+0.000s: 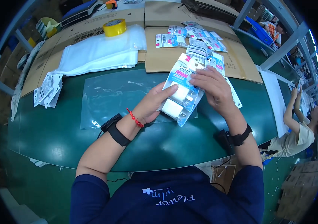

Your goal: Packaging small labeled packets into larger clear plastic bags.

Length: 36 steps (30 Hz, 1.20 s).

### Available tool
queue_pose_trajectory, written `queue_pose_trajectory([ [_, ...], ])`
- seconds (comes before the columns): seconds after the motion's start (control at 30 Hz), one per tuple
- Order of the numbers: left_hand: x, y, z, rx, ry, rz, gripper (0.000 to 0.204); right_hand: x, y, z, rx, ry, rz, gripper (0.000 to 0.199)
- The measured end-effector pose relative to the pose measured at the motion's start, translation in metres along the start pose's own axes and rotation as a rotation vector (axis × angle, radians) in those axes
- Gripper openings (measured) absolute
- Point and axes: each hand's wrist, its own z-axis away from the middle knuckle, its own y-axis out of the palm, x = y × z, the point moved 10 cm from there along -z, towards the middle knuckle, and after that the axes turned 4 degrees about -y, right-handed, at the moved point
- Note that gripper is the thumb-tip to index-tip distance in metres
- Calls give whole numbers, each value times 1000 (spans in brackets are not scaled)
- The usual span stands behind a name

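My left hand (158, 98) grips a couple of overlapping charger packets (183, 76), its thumb pressed on the front. Each is a clear plastic bag; two white plug chargers show inside, under a blue, white and pink printed card. Curled over the packets' upper right edge are the fingers of my right hand (215, 87); its thumb is hidden. The packets tilt above the green table. Just beyond them, more charger packets (215, 44) lie in a loose pile on cardboard. A white card (234, 93) is partly covered by my right hand.
A clear plastic sheet (106, 97) lies flat on the green table (54, 130). Farther back, a roll of yellow tape (114, 27) rests on stacked clear bags (99, 56). Printed cards (49, 90) lie at the left. Another person (297, 130) is at the right, beyond metal posts.
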Motion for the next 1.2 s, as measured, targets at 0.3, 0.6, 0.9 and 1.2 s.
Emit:
queue_pose_trajectory([
  [0.3,-11,-9,0,-73,108,-53,44,-47,8,40,-450,765,-683,27],
  [0.6,-10,-6,0,10,109,280,50,19,0,5,-143,219,-347,32],
  [0.9,-9,-6,3,23,-2,300,49,66,33,14,284,-57,-226,46],
  [1.2,-14,-29,-1,-160,167,217,52,-85,31,73,427,428,376,29],
])
